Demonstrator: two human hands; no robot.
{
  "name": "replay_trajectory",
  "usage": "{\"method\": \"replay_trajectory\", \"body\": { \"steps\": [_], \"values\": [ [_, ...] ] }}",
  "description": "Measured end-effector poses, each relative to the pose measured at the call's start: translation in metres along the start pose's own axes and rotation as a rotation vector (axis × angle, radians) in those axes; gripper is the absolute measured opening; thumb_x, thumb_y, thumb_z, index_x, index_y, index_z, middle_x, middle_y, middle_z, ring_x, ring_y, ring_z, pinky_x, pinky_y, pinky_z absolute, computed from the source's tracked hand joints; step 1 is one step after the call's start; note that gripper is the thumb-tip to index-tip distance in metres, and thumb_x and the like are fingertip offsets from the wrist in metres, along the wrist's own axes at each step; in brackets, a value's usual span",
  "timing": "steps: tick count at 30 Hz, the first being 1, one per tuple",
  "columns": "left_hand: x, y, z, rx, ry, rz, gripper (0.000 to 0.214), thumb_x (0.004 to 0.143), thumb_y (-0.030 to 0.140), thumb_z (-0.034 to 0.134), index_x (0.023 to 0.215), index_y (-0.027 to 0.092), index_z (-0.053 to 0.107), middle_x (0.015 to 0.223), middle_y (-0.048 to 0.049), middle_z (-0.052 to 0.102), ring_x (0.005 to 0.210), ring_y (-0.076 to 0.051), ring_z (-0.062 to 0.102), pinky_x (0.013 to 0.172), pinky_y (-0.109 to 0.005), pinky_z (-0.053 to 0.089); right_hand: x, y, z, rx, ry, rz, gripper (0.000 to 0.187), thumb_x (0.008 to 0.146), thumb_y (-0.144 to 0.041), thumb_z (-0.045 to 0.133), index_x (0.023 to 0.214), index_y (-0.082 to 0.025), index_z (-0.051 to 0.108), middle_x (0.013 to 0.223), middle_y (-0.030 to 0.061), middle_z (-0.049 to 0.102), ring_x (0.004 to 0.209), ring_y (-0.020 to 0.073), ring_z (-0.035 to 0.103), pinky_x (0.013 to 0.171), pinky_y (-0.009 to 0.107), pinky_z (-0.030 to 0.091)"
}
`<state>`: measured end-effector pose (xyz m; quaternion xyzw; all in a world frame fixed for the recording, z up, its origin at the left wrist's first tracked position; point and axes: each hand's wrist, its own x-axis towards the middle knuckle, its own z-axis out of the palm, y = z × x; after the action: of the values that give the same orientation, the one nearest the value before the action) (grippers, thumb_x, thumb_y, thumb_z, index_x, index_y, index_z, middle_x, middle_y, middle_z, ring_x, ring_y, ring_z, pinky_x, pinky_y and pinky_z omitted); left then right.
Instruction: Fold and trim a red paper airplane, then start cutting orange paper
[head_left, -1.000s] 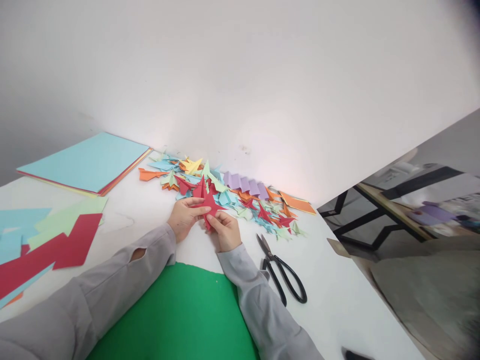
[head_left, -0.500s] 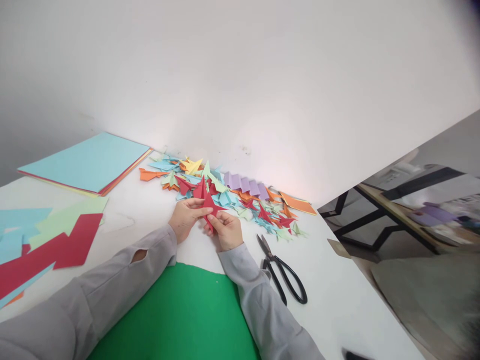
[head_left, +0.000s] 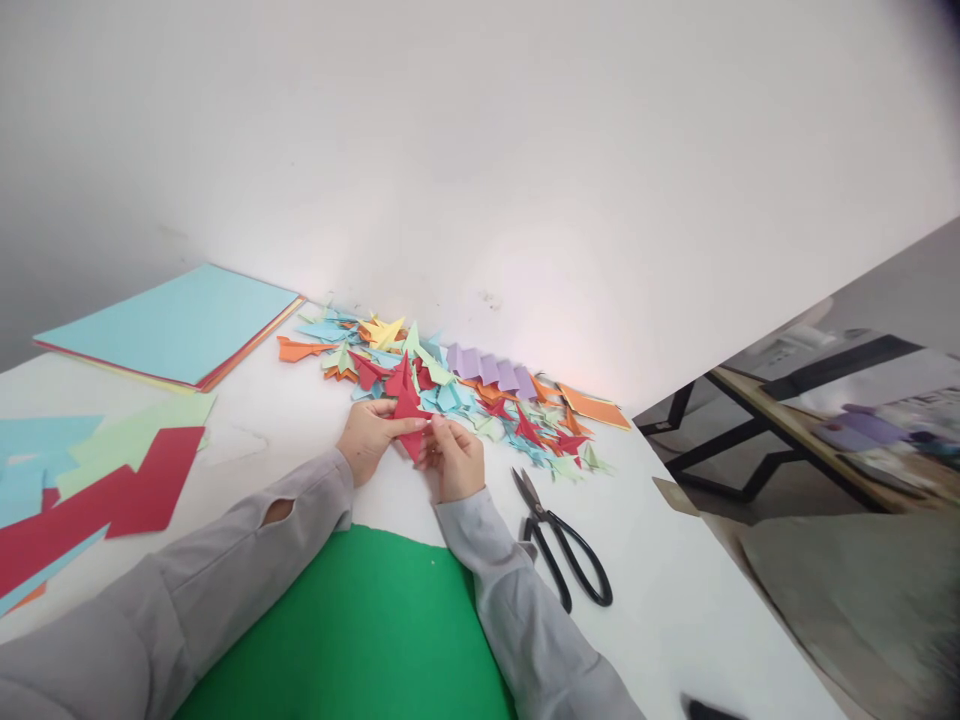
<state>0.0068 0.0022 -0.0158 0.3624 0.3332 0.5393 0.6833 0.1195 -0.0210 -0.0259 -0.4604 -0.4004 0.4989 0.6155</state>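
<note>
My left hand (head_left: 370, 437) and my right hand (head_left: 454, 458) meet over the white table (head_left: 675, 590), both pinching a small folded red paper piece (head_left: 409, 415). The fingertips of both hands press on its edges, thumbs close together. Just beyond it lies a pile of several folded paper shapes (head_left: 457, 385) in red, blue, orange, yellow and green, with a purple pleated strip (head_left: 491, 368) among them. Both arms wear grey sleeves.
Black scissors (head_left: 566, 545) lie shut to the right of my right wrist. A green sheet (head_left: 360, 630) lies under my forearms. Cut red, green and blue sheets (head_left: 105, 470) lie at the left, a stack of coloured paper (head_left: 176, 325) behind them. The table edge runs diagonally at right.
My right hand's fingers have closed further over the red piece, folding its right point inward. The left hand has barely moved.
</note>
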Motion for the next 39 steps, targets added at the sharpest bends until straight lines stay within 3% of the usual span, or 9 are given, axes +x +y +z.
{"method": "replay_trajectory", "body": {
  "steps": [5, 12, 15, 19, 22, 29, 39],
  "values": [
    [-0.0013, 0.0002, 0.0004, 0.056, -0.022, 0.012, 0.027, 0.044, 0.020, 0.081, 0.065, 0.011, 0.067, 0.064, -0.0045, 0.068, 0.056, -0.016, 0.060, 0.058, -0.031, 0.049, 0.0041, 0.0032, -0.0016, 0.100, 0.111, -0.044, 0.034, 0.062, -0.048, 0.069, 0.059, -0.017, 0.056, 0.046, -0.0026, 0.059, 0.036, 0.0086, 0.049, 0.033, 0.019, 0.038],
    [-0.0007, 0.0012, 0.0013, 0.044, 0.035, -0.015, 0.030, 0.040, 0.019, 0.082, 0.065, 0.011, 0.068, 0.064, -0.0045, 0.068, 0.058, -0.016, 0.060, 0.060, -0.030, 0.049, 0.0019, 0.0026, 0.0009, 0.041, 0.250, -0.155, 0.034, 0.063, -0.046, 0.070, 0.061, -0.015, 0.056, 0.047, -0.0028, 0.060, 0.035, 0.0064, 0.047, 0.035, 0.019, 0.039],
    [-0.0002, 0.0018, 0.0015, -0.018, 0.029, -0.035, 0.030, 0.040, 0.020, 0.082, 0.064, 0.011, 0.067, 0.063, -0.0041, 0.068, 0.060, -0.017, 0.061, 0.063, -0.031, 0.049, 0.0045, 0.0021, -0.0017, 0.087, 0.311, -0.132, 0.035, 0.060, -0.046, 0.071, 0.062, -0.015, 0.057, 0.045, -0.0033, 0.060, 0.034, 0.0059, 0.046, 0.035, 0.018, 0.039],
    [-0.0004, 0.0006, 0.0018, 0.012, 0.022, -0.016, 0.029, 0.040, 0.020, 0.083, 0.063, 0.011, 0.067, 0.062, -0.0033, 0.067, 0.056, -0.015, 0.060, 0.058, -0.029, 0.049, 0.0056, 0.0011, -0.0028, 0.095, 0.186, -0.012, 0.037, 0.059, -0.049, 0.071, 0.065, -0.014, 0.061, 0.047, -0.0016, 0.061, 0.036, 0.0074, 0.049, 0.034, 0.019, 0.039],
    [-0.0004, -0.0001, 0.0020, 0.051, 0.027, -0.007, 0.032, 0.040, 0.020, 0.083, 0.066, 0.010, 0.068, 0.062, -0.0036, 0.067, 0.054, -0.014, 0.059, 0.054, -0.028, 0.048, 0.0047, 0.0019, -0.0016, 0.025, 0.082, -0.027, 0.035, 0.055, -0.045, 0.075, 0.064, -0.014, 0.062, 0.045, -0.0032, 0.059, 0.037, 0.0076, 0.050, 0.033, 0.018, 0.037],
    [0.0029, -0.0001, 0.0005, -0.013, 0.116, -0.030, 0.051, 0.038, 0.015, 0.084, 0.085, 0.010, 0.067, 0.065, -0.0036, 0.068, 0.060, -0.014, 0.062, 0.061, -0.028, 0.050, 0.0090, 0.0084, -0.0065, 0.089, 0.181, -0.068, 0.031, 0.058, -0.042, 0.074, 0.061, -0.015, 0.058, 0.045, -0.0052, 0.056, 0.037, 0.0067, 0.047, 0.033, 0.018, 0.037],
    [0.0032, 0.0010, 0.0013, -0.094, 0.138, -0.008, 0.038, 0.040, 0.016, 0.083, 0.074, 0.009, 0.066, 0.059, -0.0024, 0.065, 0.056, -0.010, 0.058, 0.057, -0.023, 0.047, 0.0072, 0.0014, -0.0041, 0.114, 0.191, -0.013, 0.034, 0.056, -0.044, 0.074, 0.056, -0.015, 0.058, 0.045, -0.0038, 0.055, 0.039, 0.0072, 0.048, 0.034, 0.018, 0.038]
  ]
}}
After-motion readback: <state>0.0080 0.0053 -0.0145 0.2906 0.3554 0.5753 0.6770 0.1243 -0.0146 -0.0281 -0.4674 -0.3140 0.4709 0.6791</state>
